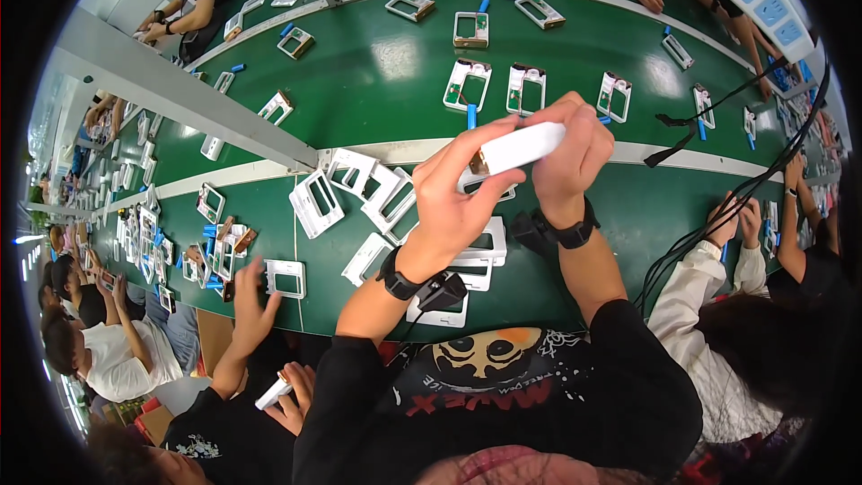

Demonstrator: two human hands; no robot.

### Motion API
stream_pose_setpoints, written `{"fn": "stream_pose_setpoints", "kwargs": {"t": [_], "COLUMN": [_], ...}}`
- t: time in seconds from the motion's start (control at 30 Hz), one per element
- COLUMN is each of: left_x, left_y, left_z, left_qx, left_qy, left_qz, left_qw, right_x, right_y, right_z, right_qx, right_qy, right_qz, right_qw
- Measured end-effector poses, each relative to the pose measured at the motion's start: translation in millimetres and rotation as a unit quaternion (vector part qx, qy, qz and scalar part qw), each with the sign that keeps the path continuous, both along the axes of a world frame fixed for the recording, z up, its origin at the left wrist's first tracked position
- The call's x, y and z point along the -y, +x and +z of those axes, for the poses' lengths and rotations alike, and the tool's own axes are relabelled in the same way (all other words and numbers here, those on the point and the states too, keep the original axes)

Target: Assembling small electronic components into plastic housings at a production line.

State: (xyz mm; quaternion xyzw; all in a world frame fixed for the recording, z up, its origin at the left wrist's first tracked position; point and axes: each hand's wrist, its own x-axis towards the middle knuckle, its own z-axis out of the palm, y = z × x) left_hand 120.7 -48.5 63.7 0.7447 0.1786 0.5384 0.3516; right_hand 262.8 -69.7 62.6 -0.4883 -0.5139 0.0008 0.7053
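I hold a white plastic housing [523, 147] in the air above the bench, seen nearly edge-on. My left hand [458, 184] grips its left end, where a small brown part shows. Closed round its right end is my right hand [575, 157]; some of those fingertips are hidden. Below and left of my hands lie several loose white rectangular frames, one of them a white frame [316, 204] near a seam in the bench. More white frames [480, 256] lie under my forearms, partly covered. Each wrist wears a black strap [577, 227] with a small device.
Beyond a pale rail [700, 162], a green belt [377, 63] carries housings with circuit boards and blue cylindrical cells. A grey post [189, 90] slants in at left. Black cables [718, 224] and a power strip [763, 0] hang at right. Co-workers sit close on both sides.
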Motion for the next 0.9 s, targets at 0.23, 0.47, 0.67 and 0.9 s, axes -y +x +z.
{"fn": "stream_pose_setpoints", "kwargs": {"t": [0.23, 0.47, 0.67, 0.9], "left_x": [17.4, 49.8, 85.7, 122.4], "left_y": [-23.4, -63.7, -75.9, -58.4], "left_z": [24.2, 40.9, 38.5, -14.7], "left_qx": [0.029, -0.025, -0.072, -0.165], "left_qy": [0.004, 0.061, -0.065, -0.261], "left_qz": [0.002, 0.114, 0.109, -0.043], "left_qw": [1.0, 0.991, 0.989, 0.95], "right_x": [13.1, 32.8, 62.6, 87.7], "right_y": [-18.2, -59.3, -72.7, -30.3], "right_z": [35.4, 55.9, 56.7, 21.5], "right_qx": [0.199, 0.143, 0.163, 0.232], "right_qy": [0.117, -0.083, -0.056, -0.493], "right_qz": [-0.073, 0.067, 0.054, 0.008], "right_qw": [0.97, 0.984, 0.984, 0.838]}}
